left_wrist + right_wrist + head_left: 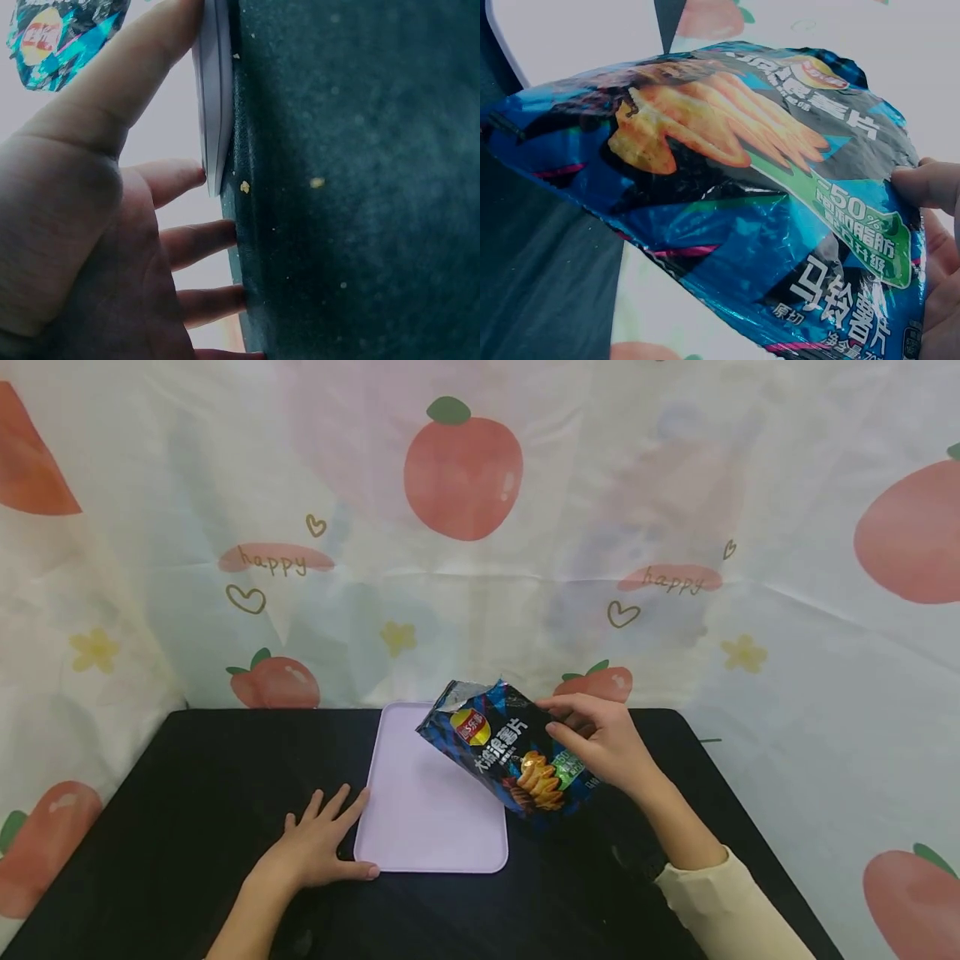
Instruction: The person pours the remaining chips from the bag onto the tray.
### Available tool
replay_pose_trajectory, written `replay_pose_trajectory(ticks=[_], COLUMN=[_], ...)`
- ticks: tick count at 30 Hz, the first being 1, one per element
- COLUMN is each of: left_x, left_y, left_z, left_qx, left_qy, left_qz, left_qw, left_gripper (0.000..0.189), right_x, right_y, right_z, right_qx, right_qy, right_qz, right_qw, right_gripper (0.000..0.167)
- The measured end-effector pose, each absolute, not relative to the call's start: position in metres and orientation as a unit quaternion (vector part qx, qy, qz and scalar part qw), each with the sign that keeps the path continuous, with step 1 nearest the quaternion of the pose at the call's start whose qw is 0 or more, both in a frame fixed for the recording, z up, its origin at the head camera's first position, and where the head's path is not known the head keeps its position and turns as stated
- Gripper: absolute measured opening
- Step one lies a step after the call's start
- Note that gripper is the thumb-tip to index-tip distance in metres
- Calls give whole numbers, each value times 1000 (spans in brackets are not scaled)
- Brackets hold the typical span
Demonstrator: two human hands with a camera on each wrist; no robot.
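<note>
My right hand (pixel 600 739) grips the side edge of a dark blue and black potato chip bag (pixel 517 752), thumb on its printed front. The bag tilts over the right part of a pale lilac tray (pixel 427 827), its torn top towards the upper left. In the right wrist view the bag's front (pixel 705 135) fills most of the picture, with the thumb at the right edge. My left hand (pixel 318 852) lies with fingers spread at the tray's left side, thumb at the near left corner and forefinger at the left rim. What the bag contains is hidden.
The black table (pixel 225 777) carries the tray. Small crumbs (pixel 317 182) dot its dark surface in the left wrist view. A white curtain (pixel 345 635) printed with fruit, hearts and flowers hangs behind and at both sides.
</note>
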State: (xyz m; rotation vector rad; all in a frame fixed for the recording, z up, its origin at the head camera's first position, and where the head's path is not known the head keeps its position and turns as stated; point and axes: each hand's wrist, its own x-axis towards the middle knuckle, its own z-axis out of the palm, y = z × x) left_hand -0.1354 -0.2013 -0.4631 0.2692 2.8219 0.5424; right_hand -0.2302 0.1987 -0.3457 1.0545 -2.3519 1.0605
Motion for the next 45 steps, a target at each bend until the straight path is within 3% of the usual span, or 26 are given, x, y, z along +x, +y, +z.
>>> replay_pose_trajectory(ticks=[12, 45], left_x=[-136, -136], left_y=[-202, -200], left_z=[-465, -462], left_qx=[87, 85], left_qy=[972, 971], left_qz=[178, 182], left_qw=[130, 127], left_gripper=[115, 115], right_x=[-237, -240], right_y=[172, 120], right_z=[-321, -263], right_qx=[450, 506], right_qy=[-834, -858], right_qz=[277, 59], right_qw=[162, 59], right_gripper=[33, 31])
